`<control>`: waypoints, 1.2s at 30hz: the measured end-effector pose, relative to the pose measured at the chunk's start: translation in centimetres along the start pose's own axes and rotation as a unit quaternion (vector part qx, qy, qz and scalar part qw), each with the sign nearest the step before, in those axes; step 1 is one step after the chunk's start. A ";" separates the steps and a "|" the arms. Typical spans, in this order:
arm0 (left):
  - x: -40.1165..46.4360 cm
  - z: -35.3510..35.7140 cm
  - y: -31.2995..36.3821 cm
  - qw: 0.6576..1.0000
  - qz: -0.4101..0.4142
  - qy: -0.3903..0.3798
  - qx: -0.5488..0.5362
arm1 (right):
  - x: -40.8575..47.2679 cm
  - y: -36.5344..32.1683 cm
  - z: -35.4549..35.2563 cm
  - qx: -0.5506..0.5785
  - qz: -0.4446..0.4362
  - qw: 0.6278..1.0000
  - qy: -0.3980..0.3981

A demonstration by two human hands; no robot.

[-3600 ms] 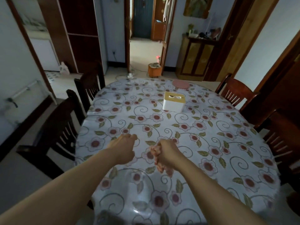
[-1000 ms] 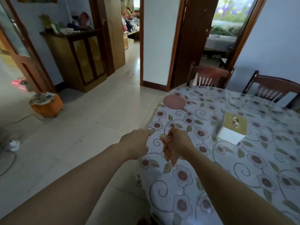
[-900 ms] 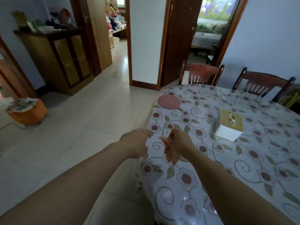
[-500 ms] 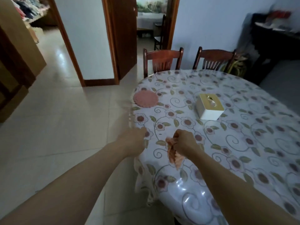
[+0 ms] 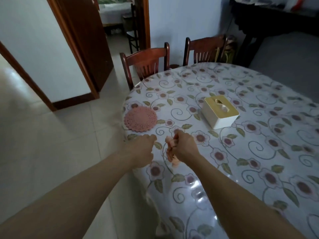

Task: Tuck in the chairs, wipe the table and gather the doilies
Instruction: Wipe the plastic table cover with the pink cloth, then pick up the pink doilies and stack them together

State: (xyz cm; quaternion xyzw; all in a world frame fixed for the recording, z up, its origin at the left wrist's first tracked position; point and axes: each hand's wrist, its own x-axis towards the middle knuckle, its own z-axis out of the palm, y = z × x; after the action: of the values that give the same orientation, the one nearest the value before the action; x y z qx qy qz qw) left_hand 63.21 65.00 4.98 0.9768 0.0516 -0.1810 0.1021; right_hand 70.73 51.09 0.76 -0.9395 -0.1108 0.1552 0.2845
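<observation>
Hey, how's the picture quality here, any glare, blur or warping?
Head view: dim indoor light; bright glare patches on the glossy tablecloth near the right forearm; wide-angle bending of the door frame; slight softness at the edges, while the hands, doily and tissue box stay fairly sharp.

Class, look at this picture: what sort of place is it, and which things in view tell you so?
Most likely a home dining room. A table under a flowered plastic cloth has wooden chairs tucked against it, a tissue box and a pink doily lie on top, and a doorway opens onto another room.

Round pink doily [image 5: 140,118] flat at floral table [image 5: 259,169] edge, chairs [image 5: 146,63] tucked
</observation>
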 end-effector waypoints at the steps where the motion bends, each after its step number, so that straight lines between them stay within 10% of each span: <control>1: 0.9 -0.2 -0.8 1.000 0.000 -0.002 0.003 | 0.8 0.0 0.6 -0.022 0.013 0.999 -0.036; 36: 30.7 -4.9 -22.1 0.986 0.151 -0.072 -0.015 | 23.8 -9.2 11.7 0.081 0.255 0.962 -0.054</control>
State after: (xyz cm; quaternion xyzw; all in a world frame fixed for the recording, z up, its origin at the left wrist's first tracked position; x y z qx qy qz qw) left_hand 90.42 89.52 -5.70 0.9563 -0.1011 -0.2323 0.1459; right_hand 87.56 71.48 -8.72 -0.9009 0.1303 0.2812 0.3040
